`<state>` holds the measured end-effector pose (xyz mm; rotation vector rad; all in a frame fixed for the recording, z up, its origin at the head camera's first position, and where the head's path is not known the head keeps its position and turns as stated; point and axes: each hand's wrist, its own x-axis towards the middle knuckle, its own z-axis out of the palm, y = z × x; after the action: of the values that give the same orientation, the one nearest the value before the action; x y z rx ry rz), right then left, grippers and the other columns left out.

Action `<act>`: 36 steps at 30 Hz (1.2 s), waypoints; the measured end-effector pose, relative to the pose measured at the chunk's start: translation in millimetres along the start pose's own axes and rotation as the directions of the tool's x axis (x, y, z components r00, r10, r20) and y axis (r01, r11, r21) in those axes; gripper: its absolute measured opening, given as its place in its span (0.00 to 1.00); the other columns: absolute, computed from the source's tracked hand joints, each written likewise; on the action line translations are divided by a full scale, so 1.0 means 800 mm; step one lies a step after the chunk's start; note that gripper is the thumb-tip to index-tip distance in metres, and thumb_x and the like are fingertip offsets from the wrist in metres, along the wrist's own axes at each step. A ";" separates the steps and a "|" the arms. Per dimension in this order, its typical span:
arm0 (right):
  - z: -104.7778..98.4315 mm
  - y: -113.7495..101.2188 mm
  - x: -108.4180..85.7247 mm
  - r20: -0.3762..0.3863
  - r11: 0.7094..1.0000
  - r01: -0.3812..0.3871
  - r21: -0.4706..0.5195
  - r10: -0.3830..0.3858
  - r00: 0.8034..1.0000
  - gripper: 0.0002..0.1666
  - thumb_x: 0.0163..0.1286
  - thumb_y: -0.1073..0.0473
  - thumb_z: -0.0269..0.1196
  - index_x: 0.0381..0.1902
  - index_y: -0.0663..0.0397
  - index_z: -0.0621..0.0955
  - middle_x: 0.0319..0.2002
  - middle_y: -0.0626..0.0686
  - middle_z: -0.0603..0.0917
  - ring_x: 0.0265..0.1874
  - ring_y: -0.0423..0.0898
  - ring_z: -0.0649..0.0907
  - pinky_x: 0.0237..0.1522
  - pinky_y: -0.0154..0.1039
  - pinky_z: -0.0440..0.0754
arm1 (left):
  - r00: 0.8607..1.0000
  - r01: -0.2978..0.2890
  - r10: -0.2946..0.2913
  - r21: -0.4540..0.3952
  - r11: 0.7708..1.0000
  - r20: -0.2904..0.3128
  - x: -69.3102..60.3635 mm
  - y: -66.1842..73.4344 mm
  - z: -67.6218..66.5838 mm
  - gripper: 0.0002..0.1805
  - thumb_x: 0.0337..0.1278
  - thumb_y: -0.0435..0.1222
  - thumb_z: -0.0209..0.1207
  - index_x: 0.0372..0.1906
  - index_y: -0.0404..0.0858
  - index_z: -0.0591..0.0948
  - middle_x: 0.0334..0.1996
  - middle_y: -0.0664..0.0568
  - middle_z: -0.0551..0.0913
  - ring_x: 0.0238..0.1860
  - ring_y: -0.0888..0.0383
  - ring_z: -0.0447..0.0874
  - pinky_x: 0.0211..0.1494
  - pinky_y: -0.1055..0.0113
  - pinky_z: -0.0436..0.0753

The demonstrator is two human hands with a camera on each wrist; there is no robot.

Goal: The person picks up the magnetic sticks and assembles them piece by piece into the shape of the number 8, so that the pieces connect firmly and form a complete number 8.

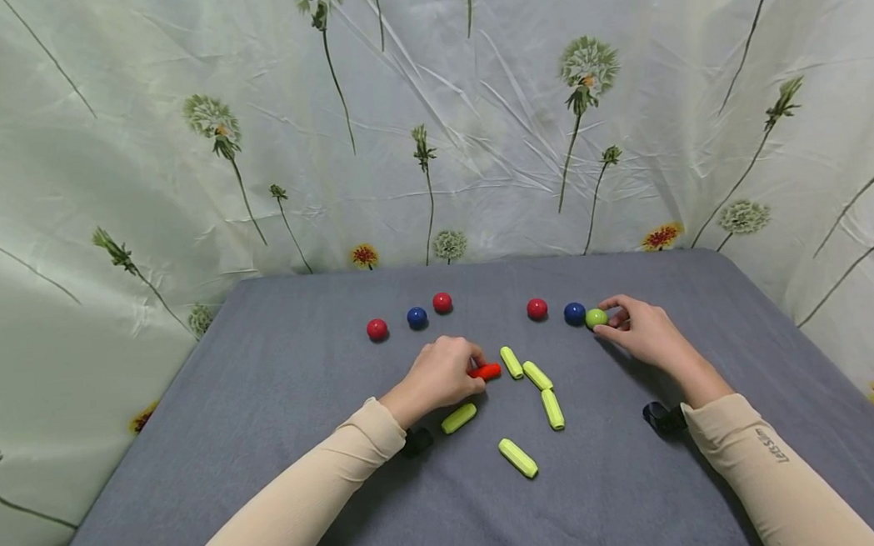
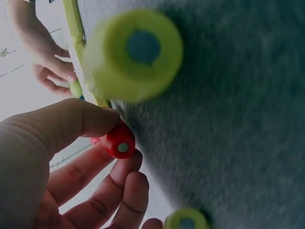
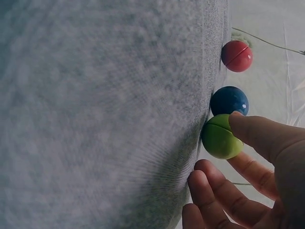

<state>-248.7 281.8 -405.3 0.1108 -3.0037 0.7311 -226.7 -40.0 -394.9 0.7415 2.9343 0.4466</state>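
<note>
Between thumb and fingertips, my left hand [image 1: 443, 373] pinches a short red stick [image 1: 489, 371]; the left wrist view shows a pale dot on the end of this red stick [image 2: 120, 142]. At the right, my right hand [image 1: 647, 333] pinches a green ball [image 1: 596, 318] by its thumb and index finger. That green ball [image 3: 222, 137] sits beside a blue ball [image 3: 229, 100], and the two look in contact. Left of them lies a red ball [image 1: 537, 309]. A yellow-green stick [image 1: 512, 363] lies just right of the red stick, and another yellow-green stick [image 1: 458, 419] is below my left hand.
Toward the back left rest a red ball [image 1: 377, 330], a blue ball [image 1: 417, 318] and another red ball [image 1: 442, 303]. More yellow-green sticks [image 1: 553, 409] lie mid-table, one stick [image 1: 518, 457] nearer the front. A grey cloth [image 1: 265, 417] covers the table; a flowered curtain [image 1: 478, 212] hangs behind.
</note>
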 end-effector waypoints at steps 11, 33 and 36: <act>-0.001 -0.001 0.002 0.020 0.999 -0.032 -0.015 0.032 0.999 0.23 0.63 0.46 0.62 0.49 0.55 0.76 0.37 0.56 0.81 0.36 0.49 0.80 0.29 0.36 0.74 | 1.000 0.020 -0.020 -0.034 0.999 -0.003 0.022 -0.020 -0.019 0.11 0.47 0.39 0.65 0.39 0.49 0.85 0.30 0.56 0.81 0.27 0.60 0.76 0.28 0.70 0.74; -0.003 -0.009 -0.004 0.027 1.000 0.000 0.023 -0.001 1.000 0.24 0.63 0.44 0.62 0.45 0.57 0.78 0.38 0.57 0.83 0.37 0.49 0.82 0.35 0.40 0.78 | 1.000 -0.015 0.014 -0.047 0.999 -0.007 0.065 -0.030 -0.022 0.12 0.50 0.38 0.65 0.43 0.46 0.85 0.39 0.53 0.82 0.37 0.59 0.76 0.38 0.67 0.77; -0.003 -0.013 -0.006 0.032 0.999 0.020 0.035 -0.021 0.999 0.24 0.62 0.45 0.63 0.46 0.58 0.78 0.38 0.57 0.83 0.37 0.49 0.82 0.36 0.41 0.78 | 1.000 -0.015 0.015 -0.034 0.999 -0.013 0.068 -0.028 -0.020 0.12 0.50 0.39 0.64 0.43 0.47 0.85 0.39 0.53 0.82 0.37 0.59 0.76 0.39 0.66 0.78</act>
<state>-243.0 274.0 -398.6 0.1555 -3.0164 0.7871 -287.3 -36.9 -386.8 0.7599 2.9269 0.5034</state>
